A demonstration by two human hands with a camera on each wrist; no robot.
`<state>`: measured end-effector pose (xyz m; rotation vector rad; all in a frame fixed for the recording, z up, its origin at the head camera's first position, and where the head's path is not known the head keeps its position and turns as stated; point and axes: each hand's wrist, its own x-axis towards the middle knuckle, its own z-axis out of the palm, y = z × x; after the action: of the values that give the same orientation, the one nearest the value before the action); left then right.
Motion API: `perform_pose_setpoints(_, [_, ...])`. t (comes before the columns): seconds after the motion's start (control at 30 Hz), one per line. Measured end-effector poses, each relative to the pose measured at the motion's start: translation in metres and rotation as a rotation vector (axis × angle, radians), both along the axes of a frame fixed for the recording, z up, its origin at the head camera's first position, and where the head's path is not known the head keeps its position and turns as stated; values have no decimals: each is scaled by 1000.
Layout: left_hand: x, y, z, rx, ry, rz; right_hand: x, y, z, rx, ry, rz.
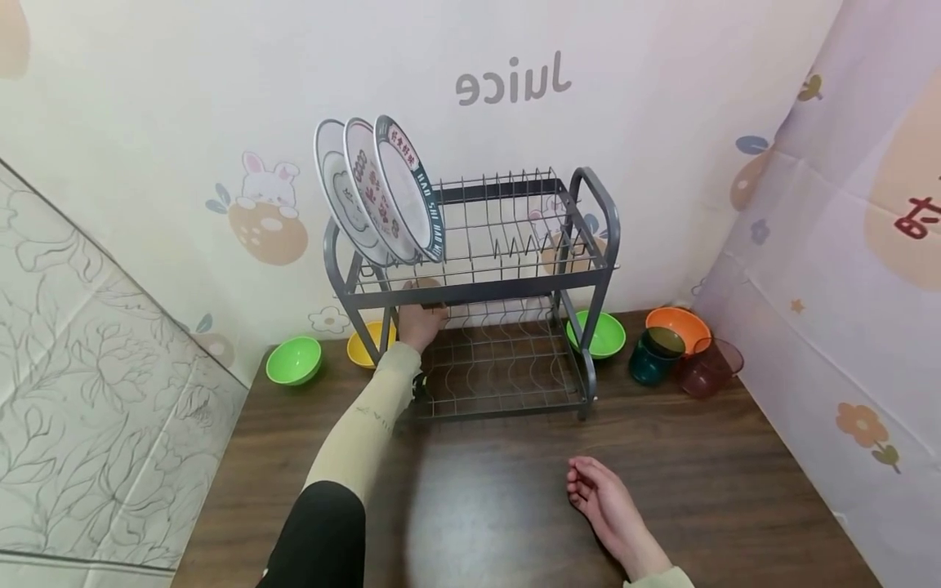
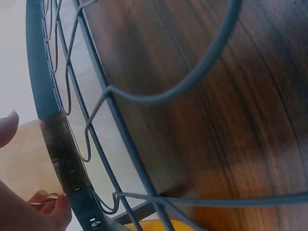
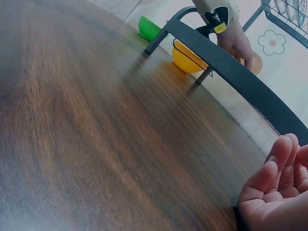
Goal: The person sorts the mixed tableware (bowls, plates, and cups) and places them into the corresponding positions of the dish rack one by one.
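Observation:
Reaching into the rack's lower tier, my left hand pinches a see-through brownish object, perhaps a cup, mostly hidden by the hand and the rack. In the left wrist view its brown tint overlaps a dark rack bar, between the thumb and the other fingers. Three plates stand tilted on the upper tier's left side. My right hand is at the table in front of the rack, fingers loosely curled and holding nothing.
A green bowl and a yellow bowl are at the left. Another green bowl is behind the rack's right leg. Farther right stand an orange bowl, a teal cup and a reddish cup, near the wall.

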<state>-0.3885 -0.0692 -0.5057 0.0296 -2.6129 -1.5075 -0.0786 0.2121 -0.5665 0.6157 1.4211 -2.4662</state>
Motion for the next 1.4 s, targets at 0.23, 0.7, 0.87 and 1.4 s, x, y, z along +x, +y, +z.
perform_pose_setpoints(0.23, [10,0,-3,24,2,33,5,0,-1,14,-10,-2])
perform_pose_setpoints(0.7, [9,2,1,90,73,71,2,-2,-2,39,3,-35])
perform_pose_setpoints(0.87, [12,3,3,45,109,84,2,-3,-3,48,1,-32])
perform_pose_setpoints(1.4, [19,7,-6,101,253,111,2,-2,-7,56,6,-25])
